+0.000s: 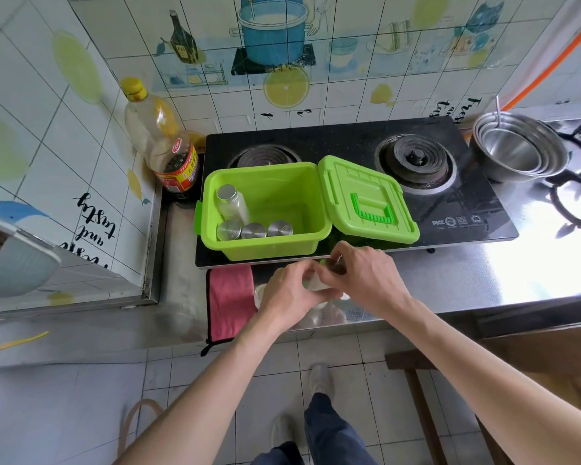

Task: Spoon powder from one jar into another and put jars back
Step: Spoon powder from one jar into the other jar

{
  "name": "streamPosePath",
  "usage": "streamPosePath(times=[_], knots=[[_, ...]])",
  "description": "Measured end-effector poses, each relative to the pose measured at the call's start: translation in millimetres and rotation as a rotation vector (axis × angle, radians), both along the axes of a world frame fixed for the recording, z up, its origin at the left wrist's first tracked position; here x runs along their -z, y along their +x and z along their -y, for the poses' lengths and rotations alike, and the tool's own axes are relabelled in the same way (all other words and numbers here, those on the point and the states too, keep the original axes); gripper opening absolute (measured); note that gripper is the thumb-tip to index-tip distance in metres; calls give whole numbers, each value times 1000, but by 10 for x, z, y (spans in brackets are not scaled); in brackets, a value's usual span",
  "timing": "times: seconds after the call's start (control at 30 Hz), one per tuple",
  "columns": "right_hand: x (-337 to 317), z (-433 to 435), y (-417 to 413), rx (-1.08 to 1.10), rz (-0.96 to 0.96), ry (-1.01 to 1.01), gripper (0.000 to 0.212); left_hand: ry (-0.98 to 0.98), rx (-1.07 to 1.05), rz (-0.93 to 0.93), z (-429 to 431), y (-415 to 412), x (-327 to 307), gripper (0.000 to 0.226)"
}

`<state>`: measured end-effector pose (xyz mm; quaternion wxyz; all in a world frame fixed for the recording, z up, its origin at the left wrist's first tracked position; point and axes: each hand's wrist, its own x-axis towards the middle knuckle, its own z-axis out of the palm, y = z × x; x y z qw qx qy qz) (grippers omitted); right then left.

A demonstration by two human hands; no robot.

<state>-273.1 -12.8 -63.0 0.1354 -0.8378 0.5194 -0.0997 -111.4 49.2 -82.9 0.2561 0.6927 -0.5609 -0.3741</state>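
Note:
Both my hands meet over a small clear jar (pixel 319 286) on the steel counter in front of the stove. My left hand (pixel 291 297) grips the jar's side. My right hand (pixel 363 280) has its fingers curled over the jar's top, and what they pinch there is hidden. A second jar (pixel 259 294) with a pale rim stands just left of my left hand, mostly covered. Behind them the green bin (pixel 265 248) sits open and holds several silver-lidded jars (pixel 255 230), one taller jar (pixel 231 202) leaning at its left wall.
The bin's green lid (pixel 366 199) lies on the black stove (pixel 450 196) to the right. A pink cloth (pixel 230 298) lies left of the jars. An oil bottle (pixel 163 142) stands in the back corner, stacked steel bowls (pixel 517 152) at the right.

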Motion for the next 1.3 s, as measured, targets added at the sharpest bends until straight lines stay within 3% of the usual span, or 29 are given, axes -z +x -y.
streamPosePath(times=[0.07,0.2,0.27,0.33,0.47,0.6,0.67,0.8,0.93,1.0,1.1,1.2,1.3], knots=[[-3,-7,31,73,-28,19,59,-30,14,66,30,-32,-35,41],[-49,14,121,144,-83,42,61,-94,26,187,53,-49,-34,66],[-82,42,158,136,-83,58,57,-101,51,175,66,-42,-21,67],[-105,70,183,109,-50,63,54,-92,92,131,84,-23,-48,61],[-89,108,137,6,33,19,54,-7,170,-34,154,92,-131,30],[-103,135,38,-248,41,34,50,51,241,-262,133,218,-88,26],[-159,151,13,-330,45,92,44,32,223,-245,116,234,-70,21],[-264,193,-31,-331,-100,271,73,26,221,-164,105,260,48,29],[-342,130,84,-128,-278,163,73,63,190,-66,94,238,79,31],[-319,106,129,-115,-307,162,67,62,186,-45,96,236,85,30],[-304,133,123,-253,-258,330,33,71,206,-64,95,245,122,44],[-335,167,53,-357,-229,488,86,81,173,-80,89,255,167,53],[-346,116,52,-230,-227,368,78,81,151,-33,87,231,153,38]])
